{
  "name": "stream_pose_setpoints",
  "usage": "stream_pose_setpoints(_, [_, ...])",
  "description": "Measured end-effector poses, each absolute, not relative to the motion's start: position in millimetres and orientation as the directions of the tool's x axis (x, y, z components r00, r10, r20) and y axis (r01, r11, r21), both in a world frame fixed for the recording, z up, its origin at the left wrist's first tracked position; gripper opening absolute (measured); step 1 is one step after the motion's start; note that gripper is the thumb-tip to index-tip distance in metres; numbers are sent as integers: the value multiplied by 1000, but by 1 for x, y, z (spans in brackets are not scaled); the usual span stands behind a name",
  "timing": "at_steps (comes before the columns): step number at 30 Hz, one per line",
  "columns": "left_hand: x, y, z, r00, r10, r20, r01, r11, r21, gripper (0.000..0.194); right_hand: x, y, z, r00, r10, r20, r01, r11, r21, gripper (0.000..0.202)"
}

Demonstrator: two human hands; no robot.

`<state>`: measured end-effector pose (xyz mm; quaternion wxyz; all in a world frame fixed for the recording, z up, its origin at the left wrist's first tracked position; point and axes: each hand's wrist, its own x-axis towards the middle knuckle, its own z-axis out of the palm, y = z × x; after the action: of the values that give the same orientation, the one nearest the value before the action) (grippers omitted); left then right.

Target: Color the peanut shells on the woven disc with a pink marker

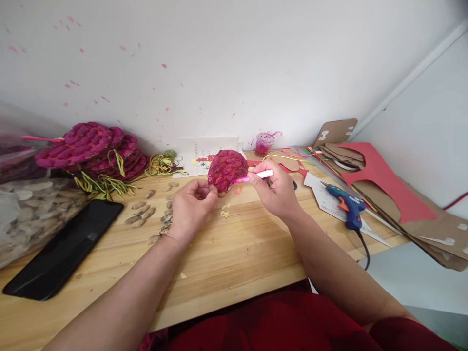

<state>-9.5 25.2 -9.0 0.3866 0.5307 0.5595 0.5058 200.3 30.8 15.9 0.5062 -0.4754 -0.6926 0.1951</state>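
Note:
My left hand (195, 202) pinches the lower left edge of a round, bumpy piece (227, 168) painted dark pink, which looks covered in peanut shells. It is held up, tilted, above the table. My right hand (274, 187) grips a paintbrush (263, 173) with a white handle, its pink end against the piece's lower right edge. Behind my right hand, against the wall, stands a clear cup (263, 145) of pink paint. Peanuts in their shells (141, 214) lie loose beside my left hand.
Similar painted discs (91, 146) are stacked at the left, near yellow-green cords (104, 185). A black phone (66, 248) lies by a bag of shells (36, 209). A blue glue gun (347, 204) and red card (387, 175) sit at the right. The wall has pink splashes.

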Motion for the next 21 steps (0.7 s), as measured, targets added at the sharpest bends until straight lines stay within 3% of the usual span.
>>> stream_pose_setpoints(21, [-10,25,-10,-137,987,90,224,-58,973,24,199,32,16,-45,871,489,472,450,-758,13])
